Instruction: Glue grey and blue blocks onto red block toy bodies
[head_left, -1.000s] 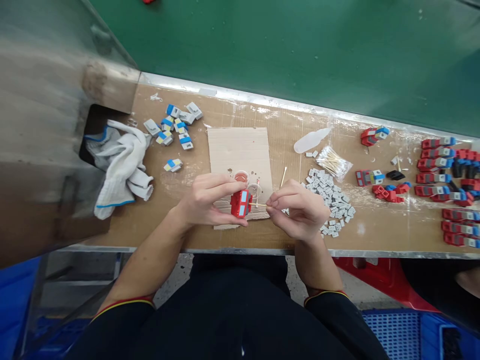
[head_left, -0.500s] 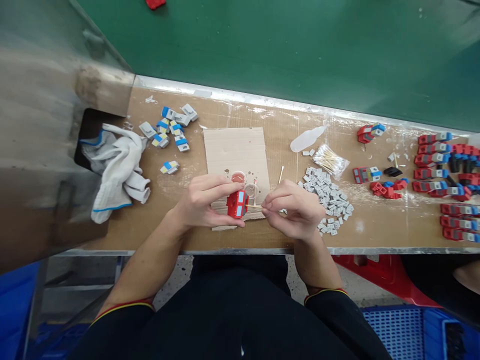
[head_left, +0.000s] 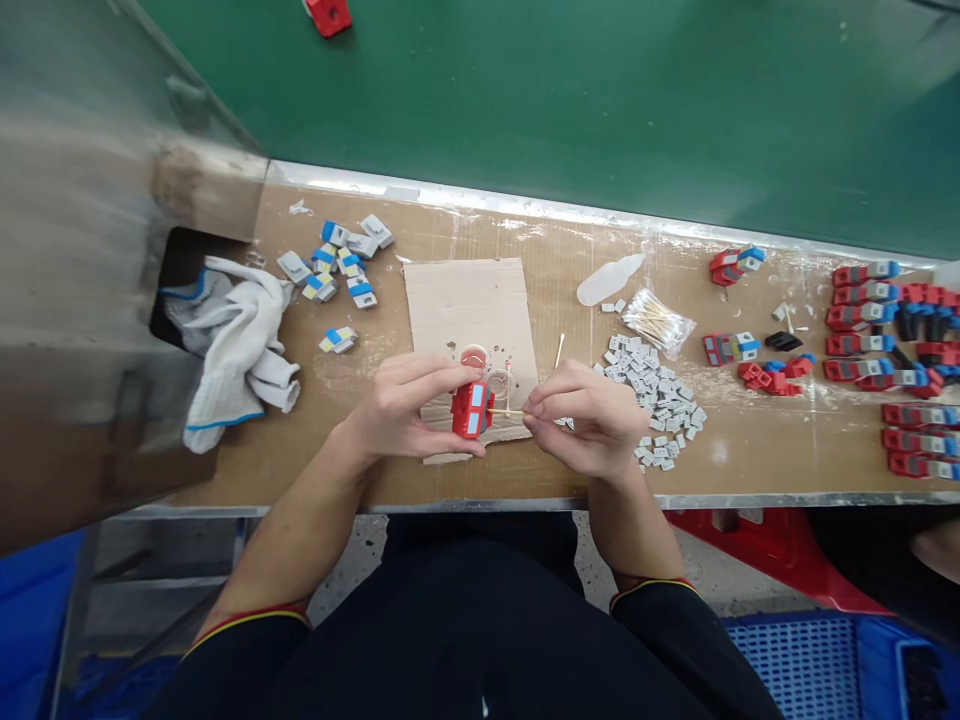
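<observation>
One head-worn camera looks forward and steeply down over the hands (head_left: pixel 405 405) and worktable (head_left: pixel 780 445).

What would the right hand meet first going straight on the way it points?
Probably the red piece in the left hand, with the held stick leading; whether its tip already touches is unclear.
</observation>
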